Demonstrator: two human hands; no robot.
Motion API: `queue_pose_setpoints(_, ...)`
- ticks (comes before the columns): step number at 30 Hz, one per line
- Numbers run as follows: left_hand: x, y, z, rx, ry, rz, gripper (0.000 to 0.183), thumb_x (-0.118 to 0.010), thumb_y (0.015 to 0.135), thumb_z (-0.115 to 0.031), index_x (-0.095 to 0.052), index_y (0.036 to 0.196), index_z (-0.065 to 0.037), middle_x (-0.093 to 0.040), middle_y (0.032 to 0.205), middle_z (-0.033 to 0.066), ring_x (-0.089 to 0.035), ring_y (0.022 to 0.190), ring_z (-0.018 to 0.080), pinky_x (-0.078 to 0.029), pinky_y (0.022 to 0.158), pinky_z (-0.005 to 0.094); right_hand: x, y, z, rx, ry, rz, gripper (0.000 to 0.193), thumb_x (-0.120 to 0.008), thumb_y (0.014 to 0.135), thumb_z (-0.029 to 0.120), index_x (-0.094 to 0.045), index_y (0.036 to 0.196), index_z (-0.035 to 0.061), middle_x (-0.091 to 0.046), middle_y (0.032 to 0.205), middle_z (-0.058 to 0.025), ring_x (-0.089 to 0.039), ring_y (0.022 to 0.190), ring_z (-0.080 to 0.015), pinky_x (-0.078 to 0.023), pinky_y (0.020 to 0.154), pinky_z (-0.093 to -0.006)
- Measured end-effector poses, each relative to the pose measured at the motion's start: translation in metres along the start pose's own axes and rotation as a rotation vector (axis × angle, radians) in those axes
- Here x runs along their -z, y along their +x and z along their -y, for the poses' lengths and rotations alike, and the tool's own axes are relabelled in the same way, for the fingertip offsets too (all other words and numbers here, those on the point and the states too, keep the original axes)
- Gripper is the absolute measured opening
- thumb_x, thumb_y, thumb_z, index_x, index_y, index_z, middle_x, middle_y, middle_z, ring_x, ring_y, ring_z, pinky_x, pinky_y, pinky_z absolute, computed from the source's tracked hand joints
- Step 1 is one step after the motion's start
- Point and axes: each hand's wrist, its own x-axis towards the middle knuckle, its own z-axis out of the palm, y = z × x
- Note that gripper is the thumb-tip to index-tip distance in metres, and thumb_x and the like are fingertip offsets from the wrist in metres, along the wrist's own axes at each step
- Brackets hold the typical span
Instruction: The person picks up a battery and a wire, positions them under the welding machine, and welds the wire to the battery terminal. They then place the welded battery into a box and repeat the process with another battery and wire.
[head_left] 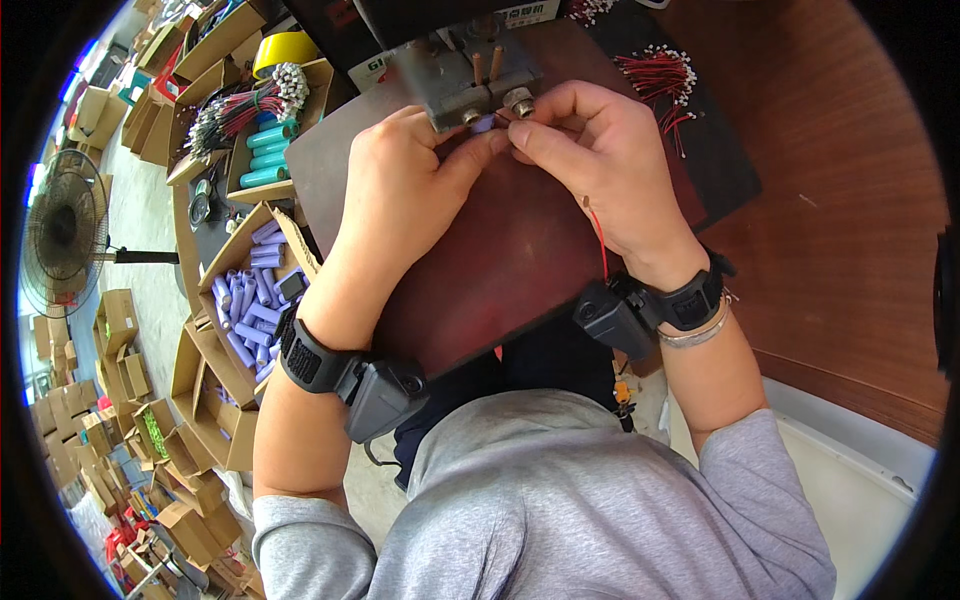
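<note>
My left hand (pixel 410 185) and my right hand (pixel 590 160) meet at the front of a grey metal fixture (pixel 462 70) with two upright copper pins. Between their fingertips they pinch a small purple cylindrical cell (pixel 484 123) just under the fixture's nozzle. A thin red wire (pixel 599 235) hangs down from my right hand along the wrist. Both hands rest over a dark brown board (pixel 500 250). Each wrist carries a black strapped device.
A cardboard box of purple cells (pixel 250 300) stands to my left, with a box of teal cells (pixel 268 150) and wire bundles (pixel 240 105) beyond it. More red wires (pixel 655 75) lie at the right back on the wooden table (pixel 830 200). A fan (pixel 62 235) and several cartons stand on the floor.
</note>
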Motion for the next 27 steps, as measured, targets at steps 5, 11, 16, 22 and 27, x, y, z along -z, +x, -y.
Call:
queue_pose_setpoints(5,0.0,0.0,-0.001,0.052,0.022,0.018,0.022,-0.066,0.073,-0.022,-0.066,0.09,-0.008,-0.061,0.076,0.0133,-0.059,0.071,0.0302,-0.046,0.062,0.0351,0.0,-0.002,0.003,-0.008,-0.021,-0.002,0.014,-0.061,0.077,0.01,-0.059,0.08,-0.0032,-0.06,0.07,-0.004,-0.055,0.062,-0.0057,-0.047,0.047,-0.0208)
queue_pose_setpoints(11,0.001,-0.001,-0.002,0.007,-0.033,0.001,0.022,-0.066,0.072,-0.021,-0.066,0.089,-0.006,-0.061,0.076,0.0147,-0.06,0.07,0.0301,-0.046,0.063,0.0346,0.002,0.0,0.003,0.063,-0.138,0.02,0.015,-0.061,0.077,0.01,-0.059,0.081,-0.0042,-0.06,0.072,-0.0044,-0.056,0.063,-0.0071,-0.05,0.051,-0.0223)
queue_pose_setpoints(16,0.001,-0.002,-0.002,0.064,-0.034,0.009,0.022,-0.066,0.072,-0.021,-0.066,0.089,-0.006,-0.061,0.075,0.0144,-0.06,0.069,0.0297,-0.046,0.061,0.0345,0.0,0.001,0.001,0.015,-0.038,0.01,0.015,-0.061,0.076,0.009,-0.059,0.079,-0.0049,-0.061,0.073,-0.0053,-0.057,0.064,-0.0078,-0.049,0.055,-0.0223)
queue_pose_setpoints(22,0.026,0.005,-0.002,-0.225,0.094,0.437,0.022,-0.065,0.074,-0.023,-0.067,0.089,-0.007,-0.061,0.073,0.0142,-0.06,0.067,0.0277,-0.046,0.059,0.0331,0.006,-0.002,-0.001,0.047,-0.102,0.085,0.013,-0.059,0.081,0.009,-0.058,0.087,-0.0024,-0.061,0.081,-0.004,-0.054,0.067,-0.0048,-0.045,0.058,-0.0175)
queue_pose_setpoints(27,0.0,-0.001,-0.003,0.132,-0.207,-0.019,0.021,-0.066,0.075,-0.021,-0.066,0.089,-0.005,-0.063,0.071,0.0088,-0.061,0.063,0.0155,-0.046,0.058,0.0265,0.007,-0.004,0.001,0.094,-0.165,0.07,0.017,-0.06,0.082,0.013,-0.059,0.087,-0.0031,-0.062,0.077,-0.004,-0.057,0.07,-0.0075,-0.047,0.062,-0.021)
